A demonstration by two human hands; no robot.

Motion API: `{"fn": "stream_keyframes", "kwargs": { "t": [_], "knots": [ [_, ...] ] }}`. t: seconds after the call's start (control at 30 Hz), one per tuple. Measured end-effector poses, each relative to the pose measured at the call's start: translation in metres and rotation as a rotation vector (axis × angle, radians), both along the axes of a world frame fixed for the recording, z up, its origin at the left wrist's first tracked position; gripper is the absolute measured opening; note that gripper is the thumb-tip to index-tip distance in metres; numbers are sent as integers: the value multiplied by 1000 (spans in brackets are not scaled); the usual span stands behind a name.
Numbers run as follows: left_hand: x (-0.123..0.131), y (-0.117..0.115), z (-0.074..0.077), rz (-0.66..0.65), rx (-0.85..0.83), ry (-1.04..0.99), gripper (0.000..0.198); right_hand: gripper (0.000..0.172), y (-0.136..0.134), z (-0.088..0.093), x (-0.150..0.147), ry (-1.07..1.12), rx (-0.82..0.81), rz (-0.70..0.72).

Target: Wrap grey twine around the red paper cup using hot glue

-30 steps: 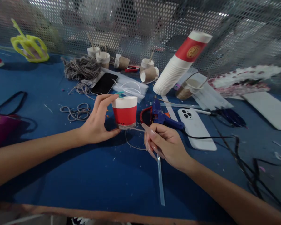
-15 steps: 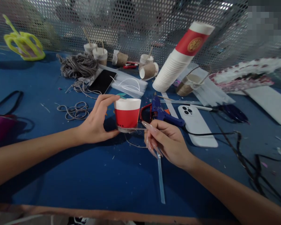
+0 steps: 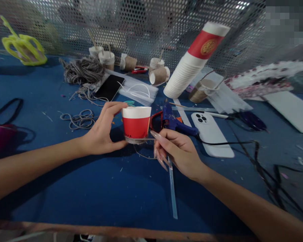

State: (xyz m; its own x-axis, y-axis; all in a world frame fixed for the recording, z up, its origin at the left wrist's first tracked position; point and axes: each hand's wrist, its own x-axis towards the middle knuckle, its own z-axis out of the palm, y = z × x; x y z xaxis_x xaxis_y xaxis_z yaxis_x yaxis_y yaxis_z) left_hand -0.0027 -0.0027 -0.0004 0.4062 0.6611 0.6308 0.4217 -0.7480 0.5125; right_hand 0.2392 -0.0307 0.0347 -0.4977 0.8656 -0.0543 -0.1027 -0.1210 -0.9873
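A red and white paper cup (image 3: pixel 136 122) stands on the blue table (image 3: pixel 91 188). My left hand (image 3: pixel 103 132) grips it, fingers on the rim and thumb at the base. A grey string (image 3: pixel 141 139) is wound round the cup's bottom edge and runs to my right hand (image 3: pixel 178 153). That hand pinches the string with its fingers closed, just right of the cup. A clear glue stick (image 3: pixel 172 188) lies under my right hand.
A blue glue gun (image 3: pixel 175 121) and a white phone (image 3: pixel 212 134) lie right of the cup. A leaning stack of paper cups (image 3: pixel 192 65), wrapped cups (image 3: pixel 159 75), a black phone (image 3: pixel 109 88) and a string bundle (image 3: pixel 82 69) sit behind. Black cables (image 3: pixel 265 168) trail right.
My right hand has drawn slightly closer to the cup's base with the string. The view has shifted a little; the cup stays held in place.
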Motion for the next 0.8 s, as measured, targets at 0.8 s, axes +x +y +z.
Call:
{"fn": "stream_keyframes", "kwargs": {
  "t": [0.8],
  "knots": [
    [0,0,4,-69,-58,-46,77,34,-3,4,-2,-156,125,-63]
  ]
}}
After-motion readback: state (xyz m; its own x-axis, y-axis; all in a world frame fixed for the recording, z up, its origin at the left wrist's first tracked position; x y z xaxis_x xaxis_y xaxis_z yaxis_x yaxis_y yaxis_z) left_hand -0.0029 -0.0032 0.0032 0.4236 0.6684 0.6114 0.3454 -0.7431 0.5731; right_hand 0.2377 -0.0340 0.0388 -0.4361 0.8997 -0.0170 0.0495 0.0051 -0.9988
